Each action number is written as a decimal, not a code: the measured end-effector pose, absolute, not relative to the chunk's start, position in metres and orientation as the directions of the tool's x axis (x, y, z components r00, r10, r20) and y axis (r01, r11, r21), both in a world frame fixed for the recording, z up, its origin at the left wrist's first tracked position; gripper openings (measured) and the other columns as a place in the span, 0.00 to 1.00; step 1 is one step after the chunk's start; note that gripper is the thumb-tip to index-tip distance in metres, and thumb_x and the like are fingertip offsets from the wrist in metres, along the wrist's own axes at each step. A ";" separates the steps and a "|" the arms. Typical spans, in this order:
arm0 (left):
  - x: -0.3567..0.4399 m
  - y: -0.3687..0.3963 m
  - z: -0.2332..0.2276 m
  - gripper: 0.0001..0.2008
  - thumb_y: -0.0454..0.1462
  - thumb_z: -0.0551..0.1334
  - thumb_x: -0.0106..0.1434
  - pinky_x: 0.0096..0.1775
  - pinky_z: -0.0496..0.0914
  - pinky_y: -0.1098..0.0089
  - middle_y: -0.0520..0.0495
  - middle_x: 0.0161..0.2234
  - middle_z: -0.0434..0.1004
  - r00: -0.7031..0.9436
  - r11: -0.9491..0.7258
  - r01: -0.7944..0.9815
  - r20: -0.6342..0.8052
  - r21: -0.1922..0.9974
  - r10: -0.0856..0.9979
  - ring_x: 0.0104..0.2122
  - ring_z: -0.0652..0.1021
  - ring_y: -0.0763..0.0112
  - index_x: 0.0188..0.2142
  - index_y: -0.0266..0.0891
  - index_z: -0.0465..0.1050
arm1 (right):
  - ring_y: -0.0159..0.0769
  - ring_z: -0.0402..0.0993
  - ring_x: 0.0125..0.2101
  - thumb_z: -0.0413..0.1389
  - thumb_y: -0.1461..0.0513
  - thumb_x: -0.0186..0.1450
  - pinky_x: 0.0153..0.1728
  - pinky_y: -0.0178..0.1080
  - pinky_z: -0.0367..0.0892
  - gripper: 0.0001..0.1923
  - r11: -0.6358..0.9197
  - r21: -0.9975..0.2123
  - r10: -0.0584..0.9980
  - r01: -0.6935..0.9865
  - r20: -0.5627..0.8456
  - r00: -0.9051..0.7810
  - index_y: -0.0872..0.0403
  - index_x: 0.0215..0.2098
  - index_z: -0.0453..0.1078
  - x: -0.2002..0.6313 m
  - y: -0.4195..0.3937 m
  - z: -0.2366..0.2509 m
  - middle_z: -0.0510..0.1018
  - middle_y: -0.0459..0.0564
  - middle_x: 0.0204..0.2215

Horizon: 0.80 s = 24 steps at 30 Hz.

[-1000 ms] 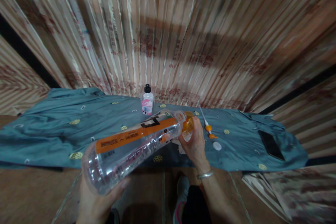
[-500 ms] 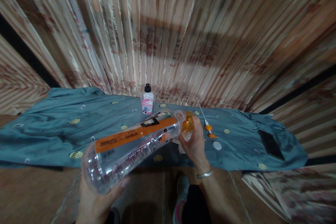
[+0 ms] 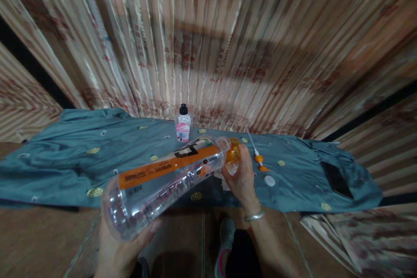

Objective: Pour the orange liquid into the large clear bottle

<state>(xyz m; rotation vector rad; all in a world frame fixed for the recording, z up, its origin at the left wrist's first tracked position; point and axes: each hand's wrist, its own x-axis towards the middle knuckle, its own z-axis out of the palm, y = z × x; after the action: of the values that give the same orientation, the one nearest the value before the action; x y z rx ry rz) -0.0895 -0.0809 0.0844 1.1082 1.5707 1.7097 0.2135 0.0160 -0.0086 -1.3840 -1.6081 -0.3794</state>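
A large clear plastic bottle [image 3: 159,213] with an orange label lies tilted across the view, its neck toward the right and higher in the picture. My left hand [image 3: 119,247] is closed around its base end. At the bottle's mouth is a small amber see-through container [image 3: 233,152], gripped by my right hand [image 3: 239,178]; its lower part is covered by the fingers. The bottle's neck meets or overlaps this container; I cannot tell whether they touch. Right of my right hand, an orange pump head with a white tube [image 3: 258,159] lies on the cloth beside a white round cap [image 3: 269,180].
A teal patterned cloth [image 3: 65,160] covers the table. Behind the large bottle stands a small clear bottle with a black cap [image 3: 183,128]. A black phone [image 3: 336,179] lies at the right. Striped curtains [image 3: 202,52] hang behind the table.
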 end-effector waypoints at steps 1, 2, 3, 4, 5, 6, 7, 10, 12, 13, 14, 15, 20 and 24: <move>-0.089 -0.081 0.085 0.51 0.56 0.85 0.36 0.74 0.57 0.14 0.46 0.60 0.78 -0.510 -0.146 0.105 0.179 0.984 0.841 0.69 0.75 0.20 0.61 0.59 0.74 | 0.61 0.70 0.77 0.62 0.58 0.77 0.76 0.74 0.69 0.44 0.312 -0.331 0.594 0.891 0.800 0.089 0.51 0.85 0.51 0.213 0.016 -0.009 0.73 0.69 0.75; -0.088 -0.081 0.086 0.52 0.55 0.85 0.34 0.75 0.56 0.15 0.47 0.60 0.78 -0.519 -0.133 0.076 0.153 0.988 0.841 0.70 0.74 0.20 0.60 0.60 0.74 | 0.61 0.70 0.77 0.62 0.58 0.77 0.76 0.74 0.69 0.44 0.314 -0.328 0.591 0.891 0.802 0.087 0.51 0.85 0.51 0.213 0.016 -0.009 0.73 0.69 0.75; -0.088 -0.081 0.086 0.51 0.54 0.86 0.33 0.75 0.56 0.15 0.49 0.60 0.78 -0.525 -0.122 0.052 0.131 0.991 0.841 0.70 0.73 0.21 0.59 0.61 0.75 | 0.61 0.71 0.77 0.62 0.58 0.77 0.75 0.74 0.70 0.44 0.317 -0.323 0.588 0.892 0.805 0.083 0.51 0.85 0.50 0.213 0.016 -0.009 0.73 0.69 0.75; -0.088 -0.081 0.086 0.51 0.54 0.86 0.33 0.76 0.56 0.17 0.49 0.60 0.78 -0.527 -0.118 0.043 0.123 0.992 0.841 0.70 0.74 0.22 0.59 0.62 0.75 | 0.61 0.71 0.76 0.62 0.58 0.77 0.75 0.74 0.70 0.44 0.321 -0.318 0.583 0.892 0.808 0.078 0.51 0.86 0.50 0.213 0.016 -0.009 0.73 0.69 0.75; -0.088 -0.081 0.084 0.51 0.53 0.86 0.33 0.76 0.57 0.18 0.49 0.61 0.79 -0.528 -0.115 0.041 0.119 0.993 0.841 0.70 0.75 0.23 0.59 0.62 0.76 | 0.61 0.71 0.76 0.63 0.58 0.77 0.75 0.74 0.71 0.44 0.326 -0.313 0.581 0.892 0.811 0.072 0.51 0.86 0.50 0.214 0.016 -0.009 0.74 0.69 0.74; -0.089 -0.080 0.082 0.52 0.53 0.86 0.33 0.76 0.57 0.19 0.49 0.61 0.80 -0.529 -0.112 0.043 0.118 0.993 0.840 0.69 0.75 0.23 0.60 0.61 0.76 | 0.62 0.71 0.76 0.63 0.58 0.77 0.74 0.74 0.71 0.44 0.330 -0.309 0.578 0.892 0.813 0.068 0.51 0.85 0.50 0.214 0.016 -0.009 0.74 0.69 0.74; -0.090 -0.080 0.079 0.53 0.54 0.87 0.31 0.75 0.58 0.18 0.47 0.61 0.80 -0.537 -0.112 0.051 0.122 0.992 0.835 0.69 0.76 0.21 0.60 0.59 0.77 | 0.62 0.71 0.76 0.62 0.58 0.77 0.74 0.74 0.71 0.44 0.332 -0.308 0.577 0.892 0.814 0.066 0.51 0.85 0.50 0.214 0.016 -0.009 0.74 0.69 0.74; -0.095 -0.077 0.071 0.59 0.56 0.87 0.23 0.70 0.61 0.10 0.38 0.59 0.83 -0.563 -0.135 0.076 0.154 0.988 0.812 0.67 0.77 0.11 0.59 0.50 0.79 | 0.61 0.72 0.76 0.62 0.58 0.77 0.74 0.73 0.71 0.44 0.333 -0.310 0.577 0.891 0.814 0.068 0.50 0.85 0.50 0.215 0.017 -0.010 0.74 0.69 0.74; -0.096 -0.077 0.070 0.59 0.60 0.85 0.30 0.70 0.64 0.14 0.36 0.61 0.84 -0.539 -0.135 0.066 0.150 0.989 0.829 0.67 0.78 0.15 0.63 0.49 0.77 | 0.61 0.72 0.76 0.62 0.58 0.77 0.74 0.73 0.71 0.44 0.331 -0.315 0.579 0.890 0.812 0.073 0.51 0.85 0.50 0.215 0.018 -0.011 0.74 0.69 0.74; -0.096 -0.078 0.070 0.59 0.61 0.85 0.32 0.71 0.65 0.17 0.36 0.62 0.84 -0.540 -0.131 0.077 0.152 0.988 0.828 0.68 0.78 0.17 0.64 0.48 0.77 | 0.61 0.72 0.76 0.62 0.58 0.77 0.75 0.73 0.71 0.44 0.329 -0.318 0.581 0.889 0.810 0.075 0.51 0.85 0.51 0.216 0.018 -0.011 0.74 0.69 0.74; -0.096 -0.078 0.071 0.59 0.61 0.85 0.34 0.72 0.66 0.20 0.35 0.64 0.84 -0.535 -0.126 0.088 0.153 0.988 0.831 0.69 0.79 0.20 0.65 0.48 0.76 | 0.61 0.72 0.76 0.62 0.58 0.76 0.74 0.73 0.71 0.44 0.327 -0.322 0.583 0.889 0.809 0.079 0.51 0.85 0.51 0.216 0.019 -0.011 0.74 0.70 0.74; -0.096 -0.078 0.071 0.59 0.60 0.86 0.34 0.72 0.69 0.23 0.35 0.65 0.84 -0.530 -0.119 0.102 0.155 0.988 0.834 0.68 0.80 0.22 0.65 0.48 0.76 | 0.61 0.72 0.76 0.62 0.58 0.76 0.74 0.73 0.71 0.44 0.322 -0.328 0.585 0.888 0.807 0.086 0.52 0.85 0.51 0.216 0.019 -0.012 0.74 0.70 0.74; -0.095 -0.073 0.064 0.61 0.55 0.88 0.31 0.67 0.76 0.28 0.35 0.64 0.84 -0.499 -0.139 0.091 0.166 0.986 0.851 0.67 0.81 0.23 0.66 0.46 0.76 | 0.61 0.72 0.76 0.62 0.57 0.76 0.75 0.72 0.71 0.43 0.300 -0.355 0.593 0.885 0.796 0.118 0.52 0.84 0.51 0.216 0.020 -0.011 0.74 0.70 0.74; -0.083 -0.068 0.060 0.61 0.59 0.87 0.27 0.72 0.66 0.21 0.37 0.61 0.83 -0.547 -0.207 0.047 0.199 0.977 0.813 0.68 0.79 0.19 0.62 0.48 0.76 | 0.60 0.72 0.75 0.62 0.56 0.76 0.74 0.71 0.73 0.44 0.290 -0.376 0.592 0.880 0.793 0.144 0.52 0.84 0.52 0.218 0.021 -0.010 0.74 0.69 0.73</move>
<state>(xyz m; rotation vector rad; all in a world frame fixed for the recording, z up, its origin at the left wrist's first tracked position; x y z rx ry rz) -0.0828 -0.0677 0.0601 1.0241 1.5051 1.8103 0.2179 0.0209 -0.0099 -1.4025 -1.5494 -0.3587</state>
